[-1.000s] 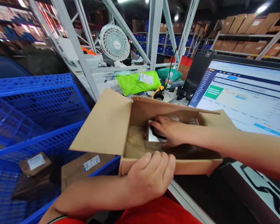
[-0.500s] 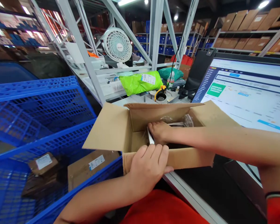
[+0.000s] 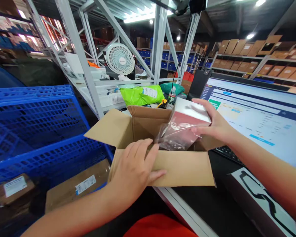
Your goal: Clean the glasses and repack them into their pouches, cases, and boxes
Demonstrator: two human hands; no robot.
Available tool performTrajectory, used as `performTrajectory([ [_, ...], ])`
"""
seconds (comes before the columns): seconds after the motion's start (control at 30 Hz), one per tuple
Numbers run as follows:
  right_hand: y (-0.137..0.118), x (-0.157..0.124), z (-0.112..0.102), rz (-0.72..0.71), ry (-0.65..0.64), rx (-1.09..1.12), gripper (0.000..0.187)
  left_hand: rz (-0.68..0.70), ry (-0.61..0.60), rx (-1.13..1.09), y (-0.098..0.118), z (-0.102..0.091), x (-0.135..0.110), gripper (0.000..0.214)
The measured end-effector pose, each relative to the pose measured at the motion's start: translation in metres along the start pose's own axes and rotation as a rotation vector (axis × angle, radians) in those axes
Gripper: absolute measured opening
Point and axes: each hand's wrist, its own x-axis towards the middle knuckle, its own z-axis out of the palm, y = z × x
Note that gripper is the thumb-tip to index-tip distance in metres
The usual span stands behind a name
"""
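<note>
An open cardboard box point(image 3: 185, 168) stands in front of me with its flaps spread out. My left hand point(image 3: 135, 166) is closed over its front edge near the left corner, fingers inside and thumb outside on the front panel. My right hand point(image 3: 209, 120) grips a white and pinkish-red box point(image 3: 187, 115) between thumb and fingers. Clear plastic film point(image 3: 172, 138) hangs around this smaller box, which is tilted and partly above the cardboard box's opening. The bottom of the cardboard box is mostly hidden.
On the right are a monitor point(image 3: 263, 121) and a white-topped box with a black printed shape point(image 3: 263, 200). Blue crates point(image 3: 51, 144) with parcels stand at left. Behind lie a lime-green parcel point(image 3: 138, 95) and a fan point(image 3: 120, 59).
My right hand has come up out of the cardboard box with the white and red box in it. A printed box now shows at lower right. The view has shifted somewhat.
</note>
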Motion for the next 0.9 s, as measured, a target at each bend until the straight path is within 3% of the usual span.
performTrajectory([
  [0.13, 0.021, -0.011, -0.009, 0.07, 0.161, 0.083, 0.097, -0.008, 0.014, -0.139, -0.013, -0.017, 0.022, 0.086],
  [0.2, 0.023, -0.013, -0.004, 0.06, 0.162, 0.1, 0.099, 0.004, -0.08, -0.252, -0.014, -0.024, 0.046, 0.099],
  [0.27, 0.021, -0.014, 0.004, 0.034, 0.138, 0.147, 0.1, -0.006, -0.193, -0.341, -0.014, -0.021, 0.074, 0.098],
  [0.37, 0.017, -0.013, 0.015, 0.025, 0.079, 0.292, 0.101, -0.176, -0.332, -0.463, -0.017, 0.009, 0.108, 0.097],
  [0.43, 0.017, -0.013, 0.017, 0.029, 0.095, 0.412, 0.104, -0.307, -0.347, -0.488, -0.022, 0.041, 0.116, 0.113],
  [0.5, 0.021, -0.013, 0.014, 0.075, 0.183, 0.545, 0.103, -0.168, -0.378, -0.467, -0.03, 0.071, 0.112, 0.121],
  [0.57, 0.028, -0.012, 0.004, 0.172, 0.296, 0.685, 0.1, -0.084, -0.258, -0.415, -0.041, 0.094, 0.104, 0.107],
  [0.6, 0.032, -0.011, -0.003, 0.213, 0.349, 0.748, 0.098, -0.044, -0.229, -0.383, -0.048, 0.101, 0.101, 0.095],
  [0.67, 0.041, -0.012, -0.02, 0.23, 0.444, 0.842, 0.089, 0.017, -0.262, -0.284, -0.065, 0.109, 0.104, 0.095],
  [0.8, 0.057, -0.023, -0.06, 0.167, 0.718, 1.016, 0.064, 0.062, -0.513, 0.037, -0.097, 0.11, 0.137, 0.11],
  [0.9, 0.066, -0.043, -0.085, 0.175, 0.896, 1.16, 0.061, 0.052, -0.623, 0.05, -0.107, 0.122, 0.157, 0.105],
])
